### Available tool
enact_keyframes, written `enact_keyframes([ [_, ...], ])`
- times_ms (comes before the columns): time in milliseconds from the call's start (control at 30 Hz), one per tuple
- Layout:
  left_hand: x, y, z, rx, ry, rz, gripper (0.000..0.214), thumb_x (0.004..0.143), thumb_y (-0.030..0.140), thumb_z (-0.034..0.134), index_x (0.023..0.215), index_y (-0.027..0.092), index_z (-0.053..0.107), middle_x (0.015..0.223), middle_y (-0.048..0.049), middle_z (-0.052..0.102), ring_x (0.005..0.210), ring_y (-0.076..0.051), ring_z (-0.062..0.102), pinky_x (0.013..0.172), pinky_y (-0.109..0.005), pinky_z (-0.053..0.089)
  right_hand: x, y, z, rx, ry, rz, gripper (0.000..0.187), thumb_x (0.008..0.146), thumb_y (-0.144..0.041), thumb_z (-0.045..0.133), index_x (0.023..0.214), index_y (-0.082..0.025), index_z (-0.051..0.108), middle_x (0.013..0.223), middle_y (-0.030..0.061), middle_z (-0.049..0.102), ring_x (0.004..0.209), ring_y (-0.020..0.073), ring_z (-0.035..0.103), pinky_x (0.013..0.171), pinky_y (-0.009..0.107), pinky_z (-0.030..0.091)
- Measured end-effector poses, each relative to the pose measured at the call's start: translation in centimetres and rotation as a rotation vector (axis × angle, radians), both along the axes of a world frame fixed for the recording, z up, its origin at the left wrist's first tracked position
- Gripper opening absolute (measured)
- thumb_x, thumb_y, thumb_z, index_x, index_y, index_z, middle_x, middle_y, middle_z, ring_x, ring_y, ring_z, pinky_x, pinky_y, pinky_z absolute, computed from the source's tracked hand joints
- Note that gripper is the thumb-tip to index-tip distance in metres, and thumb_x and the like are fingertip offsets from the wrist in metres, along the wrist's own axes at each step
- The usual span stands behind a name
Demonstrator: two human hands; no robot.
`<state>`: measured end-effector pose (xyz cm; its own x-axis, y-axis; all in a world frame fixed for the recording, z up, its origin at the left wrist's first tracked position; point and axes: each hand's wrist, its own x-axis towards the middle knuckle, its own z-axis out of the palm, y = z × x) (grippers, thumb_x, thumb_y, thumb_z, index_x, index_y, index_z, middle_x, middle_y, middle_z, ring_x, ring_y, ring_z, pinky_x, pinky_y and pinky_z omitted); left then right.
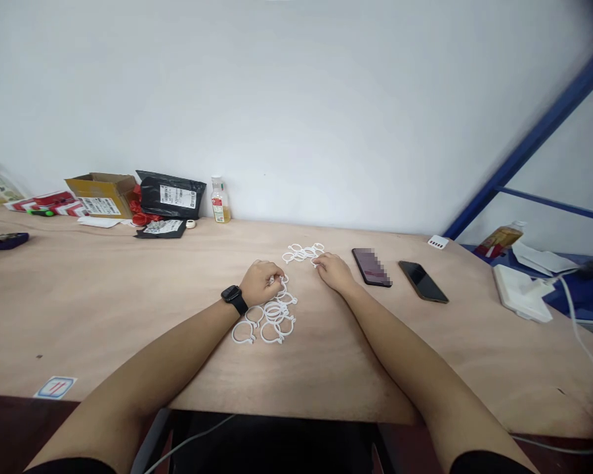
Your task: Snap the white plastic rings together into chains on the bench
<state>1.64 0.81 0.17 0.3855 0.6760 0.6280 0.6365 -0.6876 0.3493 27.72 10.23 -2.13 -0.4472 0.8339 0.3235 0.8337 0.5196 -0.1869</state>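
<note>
White rings [275, 309] lie on the surface [316, 368] in two groups left of the partly pixelated phone [368, 266]. Left of that phone, the right hand [332, 268] pinches one ring, partly covered; farther left, the left hand [261, 282] curls over another, grip hidden, cannot tell.

White ring [286, 280] partly out of sight at the left grip [263, 282]

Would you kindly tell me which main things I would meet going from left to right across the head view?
Box, large parcel, upright bottle, left hand, right hand, first phone, second phone, white block.
</note>
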Motion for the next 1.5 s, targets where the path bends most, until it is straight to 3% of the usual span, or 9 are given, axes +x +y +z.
enact_keyframes([
  [200,0.1,0.3,-0.3,-0.009,0.030,0.038,0.014,0.084,0.026,0.057,0.079,0.020,0.068,0.081,-0.0029,0.069,0.078,-0.017,0.063,0.075,-0.033,0.043,-1.3,-1.5,0.9,0.036,0.043,0.024,0.021,0.091,-0.018,0.050,0.102,-0.020,0.068,0.108,0.0082,0.064,0.102,0.0217,0.054,0.090,0.031,0.040],
  [400,0.1,0.6,-0.6,0.151,-0.097,0.043,0.020,0.083,0.026,0.061,0.102,0.019,0.066,0.098,-0.0074,0.066,0.093,-0.020,0.062,0.083,-0.034,0.048,-4.0,-4.3,1.6,0.097,0.326,0.294,0.023,0.097,-0.028,0.043,0.104,-0.020,0.063,0.099,0.0083,0.066,0.097,0.0219,0.057,0.087,0.034,0.043],
  [533,0.1,0.2,-0.3,0.147,-0.040,0.012,0.017,0.084,0.025,0.060,0.100,0.020,0.065,0.097,-0.0055,0.068,0.089,-0.018,0.063,0.082,-0.034,0.046,-5.8,-5.9,1.6,0.082,0.391,0.444,0.023,0.098,-0.032,0.044,0.102,-0.021,0.063,0.098,0.0078,0.067,0.093,0.0210,0.059,0.085,0.034,0.045],
  [767,0.2,-0.1,-0.2,0.080,-0.014,-0.003,0.012,0.086,0.022,0.055,0.091,0.019,0.065,0.079,-0.0013,0.069,0.068,-0.014,0.061,0.074,-0.031,0.044,-5.9,-6.3,1.6,0.084,0.379,0.494,0.023,0.098,-0.032,0.045,0.098,-0.020,0.064,0.094,0.0065,0.068,0.088,0.0190,0.060,0.081,0.033,0.045],
  [1333,0.4,0.2,-0.7,0.098,-0.029,0.039,0.014,0.067,0.014,0.053,0.077,0.019,0.060,0.070,-0.0010,0.065,0.065,-0.016,0.059,0.073,-0.032,0.044,-6.3,-6.3,1.3,0.123,0.342,0.555,0.017,0.095,-0.030,0.051,0.094,-0.020,0.065,0.089,0.0060,0.069,0.084,0.0181,0.061,0.078,0.031,0.047],
  [1433,0.2,0.2,-0.7,0.093,-0.021,0.052,0.015,0.069,0.012,0.049,0.075,0.019,0.060,0.070,-0.0020,0.065,0.069,-0.017,0.060,0.075,-0.033,0.043,-5.7,-5.6,1.3,0.145,0.319,0.515,0.019,0.095,-0.032,0.051,0.095,-0.020,0.066,0.090,0.0062,0.069,0.087,0.0188,0.061,0.082,0.032,0.046],
  [1500,0.0,0.1,-0.6,0.073,-0.012,0.056,0.018,0.072,0.011,0.045,0.074,0.019,0.061,0.071,-0.0028,0.065,0.072,-0.018,0.060,0.077,-0.034,0.043,-4.8,-4.7,1.3,0.156,0.312,0.406,0.020,0.095,-0.031,0.050,0.096,-0.021,0.067,0.092,0.0066,0.069,0.089,0.0198,0.061,0.084,0.034,0.045],
])
